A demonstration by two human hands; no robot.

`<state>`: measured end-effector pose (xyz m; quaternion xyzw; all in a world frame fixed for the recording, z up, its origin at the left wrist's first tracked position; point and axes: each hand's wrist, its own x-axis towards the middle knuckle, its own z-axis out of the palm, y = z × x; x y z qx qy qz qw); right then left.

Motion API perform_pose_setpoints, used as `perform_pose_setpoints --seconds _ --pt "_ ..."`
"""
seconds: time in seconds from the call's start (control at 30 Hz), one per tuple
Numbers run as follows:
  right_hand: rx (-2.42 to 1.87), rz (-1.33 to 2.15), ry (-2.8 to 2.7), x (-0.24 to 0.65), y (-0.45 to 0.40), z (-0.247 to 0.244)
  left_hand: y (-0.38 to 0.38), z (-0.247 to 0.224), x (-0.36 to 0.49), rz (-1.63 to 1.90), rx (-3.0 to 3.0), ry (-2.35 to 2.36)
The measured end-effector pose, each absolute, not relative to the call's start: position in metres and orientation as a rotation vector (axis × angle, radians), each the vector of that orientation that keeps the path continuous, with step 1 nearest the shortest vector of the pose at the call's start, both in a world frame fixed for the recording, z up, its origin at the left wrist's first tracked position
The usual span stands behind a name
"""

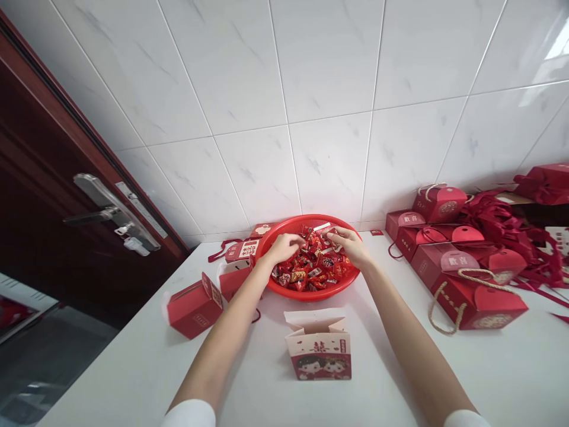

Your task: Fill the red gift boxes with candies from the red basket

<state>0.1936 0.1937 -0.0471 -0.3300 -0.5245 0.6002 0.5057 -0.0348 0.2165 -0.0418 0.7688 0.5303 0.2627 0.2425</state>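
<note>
"Red plastic, that basket (311,296) against the wall (329,160). What is over it?"

"Both hands of one person. The left hand (281,249) lies over its left side, the right hand (352,248) over its right, so each seems able to get at the sweets (317,267) heaped inside."

"And the fingers?"

"On the left they bend loosely above the heap; whether they pinch anything, I cannot tell. On the right they point down among the sweets, and I cannot tell their grip either."

"Why would the basket sit so far forward?"

"Probably to give the near part of the surface (377,391) to the open box (320,365). It stands upright between the forearms (231,347), mouth upward, flaps raised, likely so either hand can get to it."

"What about the others?"

"Several boxes (482,305) are grouped at the right, beside the ribbons (493,225), perhaps to give the arms room. One red box (192,311) stands well apart from them, near the left forearm."
</note>
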Motion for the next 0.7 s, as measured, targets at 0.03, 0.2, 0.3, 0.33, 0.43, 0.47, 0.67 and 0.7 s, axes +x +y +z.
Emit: perform_pose_setpoints --seconds 0.03,0.2,0.3,0.33,0.43,0.47,0.67,0.7 --pt "-0.790 1.424 -1.285 0.193 0.193 -0.047 0.216 -0.041 -0.041 0.615 2.167 1.495" --pt "-0.796 1.397 -1.259 0.192 0.196 -0.049 0.211 -0.036 -0.061 0.588 2.242 1.662" --pt "-0.833 1.384 -1.195 0.192 0.198 -0.050 0.209 -0.035 -0.061 0.646 2.244 1.817" --pt "-0.843 1.385 -1.181 0.192 0.198 -0.049 0.208 -0.035 -0.060 0.656 2.231 1.879" --pt "-0.880 1.377 -1.165 0.192 0.197 -0.048 0.201 -0.036 -0.056 0.632 2.168 2.053" --pt "-0.897 1.372 -1.170 0.192 0.196 -0.047 0.199 -0.035 -0.054 0.585 2.160 2.100" --pt "-0.930 1.329 -1.209 0.193 0.194 -0.045 0.189 -0.034 -0.042 0.292 2.169 2.109" --pt "-0.928 1.328 -1.210 0.193 0.195 -0.046 0.191 -0.035 -0.042 0.385 2.127 2.024"
